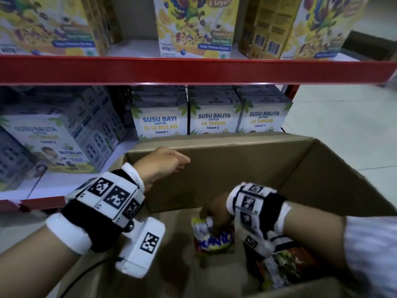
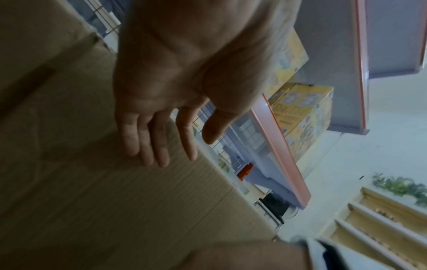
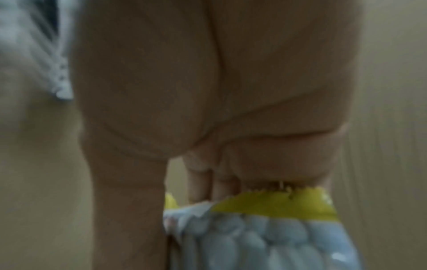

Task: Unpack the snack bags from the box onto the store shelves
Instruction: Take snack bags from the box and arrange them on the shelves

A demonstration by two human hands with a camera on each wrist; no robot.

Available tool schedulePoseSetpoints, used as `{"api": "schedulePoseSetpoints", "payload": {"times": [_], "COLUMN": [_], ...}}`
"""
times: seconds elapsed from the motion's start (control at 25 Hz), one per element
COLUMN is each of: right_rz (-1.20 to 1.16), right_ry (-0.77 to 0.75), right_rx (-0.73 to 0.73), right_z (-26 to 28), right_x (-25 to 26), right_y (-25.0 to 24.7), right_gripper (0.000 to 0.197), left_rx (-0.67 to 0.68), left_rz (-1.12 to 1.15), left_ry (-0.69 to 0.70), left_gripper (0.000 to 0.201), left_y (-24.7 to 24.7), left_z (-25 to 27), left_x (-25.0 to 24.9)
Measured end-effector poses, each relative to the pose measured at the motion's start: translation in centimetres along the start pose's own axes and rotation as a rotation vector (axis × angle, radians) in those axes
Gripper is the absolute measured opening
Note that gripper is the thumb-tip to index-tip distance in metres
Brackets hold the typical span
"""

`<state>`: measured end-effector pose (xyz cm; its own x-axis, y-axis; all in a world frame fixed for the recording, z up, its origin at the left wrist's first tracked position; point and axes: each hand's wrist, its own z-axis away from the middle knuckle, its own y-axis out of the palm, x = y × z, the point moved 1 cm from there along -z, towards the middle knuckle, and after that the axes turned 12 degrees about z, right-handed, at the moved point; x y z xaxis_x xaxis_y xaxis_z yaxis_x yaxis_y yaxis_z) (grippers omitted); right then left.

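The right hand (image 1: 216,214) hides the snack bag (image 1: 211,235) top; the second bag (image 1: 283,267) is blurred.

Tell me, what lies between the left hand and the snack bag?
Only bare cardboard box wall separates the left hand from the snack bag, seen in the head view.

Cereal boxes (image 1: 194,26) stand along the upper shelf's front edge. Milk formula boxes (image 1: 213,117) stand below, near the right end.

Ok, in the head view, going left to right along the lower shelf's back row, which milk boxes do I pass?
Susu Bayi box → first Susu Balita box → second Susu Balita box.
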<state>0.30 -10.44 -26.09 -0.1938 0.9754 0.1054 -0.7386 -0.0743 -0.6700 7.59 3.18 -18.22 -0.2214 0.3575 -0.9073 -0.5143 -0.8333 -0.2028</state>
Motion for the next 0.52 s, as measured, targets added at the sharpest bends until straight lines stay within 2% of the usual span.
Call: {"api": "schedulePoseSetpoints", "payload": {"times": [0.12, 0.16, 0.24, 0.36, 0.44, 0.52], "right_rz": [-0.151, -0.261, -0.484, -0.825, -1.026, -1.137], "right_ry": [-0.056, -0.047, -0.076, -0.173, -0.255, -0.285], "right_rx": [-0.277, -0.378, -0.487, -0.575, -0.629, -0.687], "right_z": [4.7, 6.2, 8.3, 10.8, 11.5, 11.8], "right_x": [-1.4, -2.1, -3.4, -4.5, -5.2, -5.5], "right_y": [-5.0, -6.0, -6.3, -6.1, -5.8, -5.6], "right_gripper": [0.029, 0.031, 0.033, 0.044, 0.039, 0.030], "left_rx": [0.026, 0.057, 0.152, 0.305, 0.361, 0.364], "left_rz": [0.036, 0.032, -0.010, 0.043, 0.156, 0.256], "left_ry": [-0.025, -0.033, -0.024, 0.022, 0.045, 0.072], "left_gripper": [0.040, 0.049, 0.062, 0.057, 0.049, 0.031], "left_y": [-0.8, -0.9, -0.9, 0.1, 0.6, 0.8], "left_z": [0.9, 1.3, 2.0, 3.5, 3.8, 3.9], "left_x": [-0.7, -1.0, -1.3, -1.6, -1.6, -1.5]}}
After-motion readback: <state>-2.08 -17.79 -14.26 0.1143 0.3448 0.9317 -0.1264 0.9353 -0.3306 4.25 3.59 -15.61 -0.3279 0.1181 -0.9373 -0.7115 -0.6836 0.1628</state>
